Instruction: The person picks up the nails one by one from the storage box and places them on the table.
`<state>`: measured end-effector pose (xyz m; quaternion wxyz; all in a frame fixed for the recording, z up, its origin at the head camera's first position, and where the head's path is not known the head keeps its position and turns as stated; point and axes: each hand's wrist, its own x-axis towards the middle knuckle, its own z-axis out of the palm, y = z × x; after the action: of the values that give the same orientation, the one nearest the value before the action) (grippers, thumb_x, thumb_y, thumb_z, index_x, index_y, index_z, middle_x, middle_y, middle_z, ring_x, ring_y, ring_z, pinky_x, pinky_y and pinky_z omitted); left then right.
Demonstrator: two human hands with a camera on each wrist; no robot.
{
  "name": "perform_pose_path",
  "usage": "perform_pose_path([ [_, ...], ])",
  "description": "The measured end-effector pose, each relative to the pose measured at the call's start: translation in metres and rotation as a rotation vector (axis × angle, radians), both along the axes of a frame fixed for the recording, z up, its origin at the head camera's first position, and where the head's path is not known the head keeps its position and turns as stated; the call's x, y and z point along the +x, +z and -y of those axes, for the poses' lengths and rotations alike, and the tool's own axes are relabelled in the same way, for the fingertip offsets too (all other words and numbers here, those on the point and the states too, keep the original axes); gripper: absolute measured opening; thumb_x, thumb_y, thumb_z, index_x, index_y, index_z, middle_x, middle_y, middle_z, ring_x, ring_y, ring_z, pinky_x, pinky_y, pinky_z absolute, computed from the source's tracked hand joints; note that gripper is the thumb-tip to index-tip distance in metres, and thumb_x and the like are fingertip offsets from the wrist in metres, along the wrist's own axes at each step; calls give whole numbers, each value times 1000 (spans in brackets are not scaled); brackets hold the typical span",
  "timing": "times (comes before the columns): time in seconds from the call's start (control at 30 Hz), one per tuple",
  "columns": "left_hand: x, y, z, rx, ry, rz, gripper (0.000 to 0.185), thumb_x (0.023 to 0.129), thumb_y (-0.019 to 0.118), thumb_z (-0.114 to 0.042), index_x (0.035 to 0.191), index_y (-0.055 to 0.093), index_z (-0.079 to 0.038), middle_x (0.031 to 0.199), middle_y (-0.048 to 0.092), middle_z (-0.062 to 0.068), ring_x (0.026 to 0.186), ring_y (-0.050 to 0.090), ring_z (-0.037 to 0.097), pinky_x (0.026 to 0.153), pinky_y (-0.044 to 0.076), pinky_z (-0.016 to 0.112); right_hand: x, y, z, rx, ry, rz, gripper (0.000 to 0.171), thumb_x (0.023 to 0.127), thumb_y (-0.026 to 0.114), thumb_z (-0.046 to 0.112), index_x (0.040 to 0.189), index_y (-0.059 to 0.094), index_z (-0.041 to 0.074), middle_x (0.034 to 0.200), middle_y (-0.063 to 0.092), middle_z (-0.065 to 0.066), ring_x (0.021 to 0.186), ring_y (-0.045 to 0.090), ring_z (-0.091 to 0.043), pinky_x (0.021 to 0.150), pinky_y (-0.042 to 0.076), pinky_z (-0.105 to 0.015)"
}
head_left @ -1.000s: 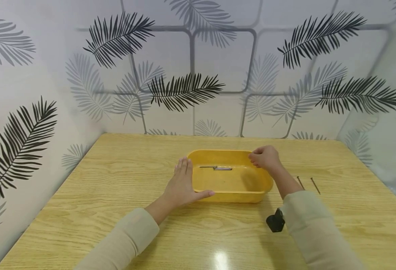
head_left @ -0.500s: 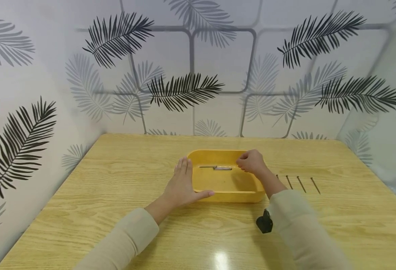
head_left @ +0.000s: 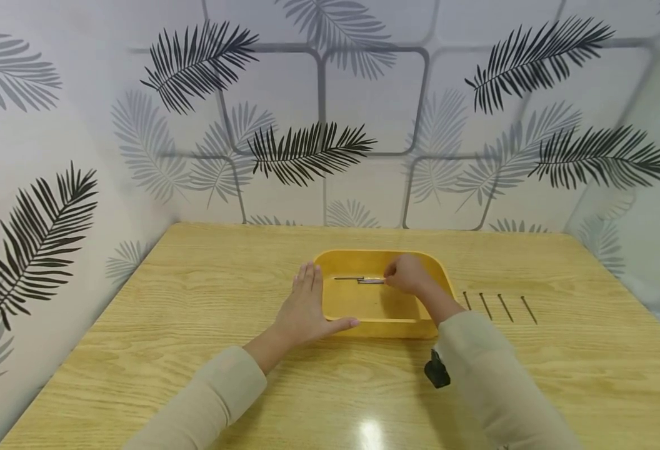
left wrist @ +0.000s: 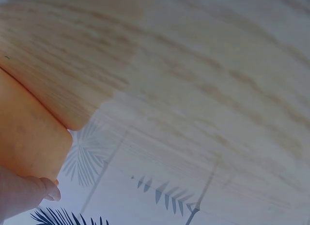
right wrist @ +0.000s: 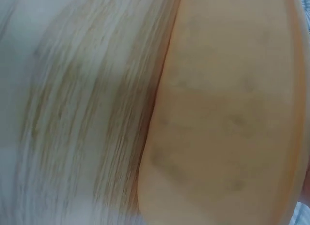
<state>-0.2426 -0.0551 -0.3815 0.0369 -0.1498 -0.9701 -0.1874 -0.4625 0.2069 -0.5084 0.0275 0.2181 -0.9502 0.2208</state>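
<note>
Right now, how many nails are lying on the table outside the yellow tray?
4: nails in a row on the table, right of the yellow tray. More lie inside it by the right hand; some may be hidden.

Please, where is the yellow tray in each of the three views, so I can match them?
Head: the yellow tray sits mid-table, between the left hand at its left side and the right hand inside it.
Left wrist: its orange wall fills the lower left, beside a fingertip.
Right wrist: its blurred inside fills the right half.
Shared landmark: the wooden table, seen beside the tray in all three.
</note>
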Motion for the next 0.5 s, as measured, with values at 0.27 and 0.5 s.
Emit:
perform_pose_path([
  [0.27, 1, -1, -1, 4, -4, -1, 116, 75, 56, -71, 146, 9, 7, 154, 5, 25, 144, 2, 35, 117, 10, 45, -81, -90, -14, 167, 11, -13, 17, 68, 62, 21, 76, 71, 34, 81, 67, 14, 81, 63, -14, 72, 53, -34],
  [0.5, -1, -2, -1, -4, -5, -22, 116, 74, 56, -72, 146, 10, 7, 154, 6, 26, 144, 3, 36, 117, 11, 46, -115, -127, -17, 207, -14, -36, 23, 64, 60, 20, 73, 68, 40, 79, 65, 17, 80, 61, -15, 72, 52, -34],
])
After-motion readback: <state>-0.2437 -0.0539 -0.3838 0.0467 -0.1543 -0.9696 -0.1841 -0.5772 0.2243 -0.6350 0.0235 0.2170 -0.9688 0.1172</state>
